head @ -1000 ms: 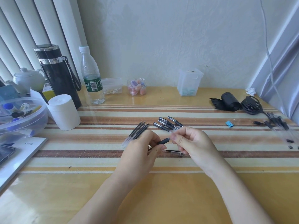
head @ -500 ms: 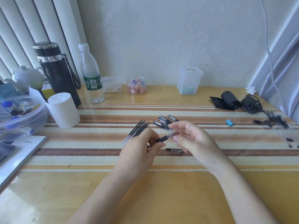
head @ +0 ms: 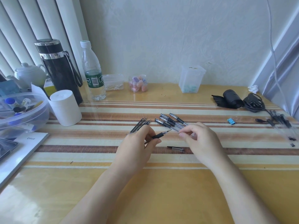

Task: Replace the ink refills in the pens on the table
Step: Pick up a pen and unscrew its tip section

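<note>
My left hand pinches a black pen grip section; its refill tip points up and to the right. My right hand is a short gap to the right, fingers closed on a clear pen barrel that is mostly hidden by them. A loose pen cap lies on the table between my hands. Several capped pens lie just beyond my right fingers. A bundle of black refills lies beyond my left hand, partly covered by it.
A white paper roll, a black flask, a water bottle and a clear bowl stand at the left. A blue binder clip, more pens and a black cable bundle are at the right.
My hands have drawn apart: the right hand moved right with the clear barrel, leaving the grip section and its tip exposed in the left hand.
</note>
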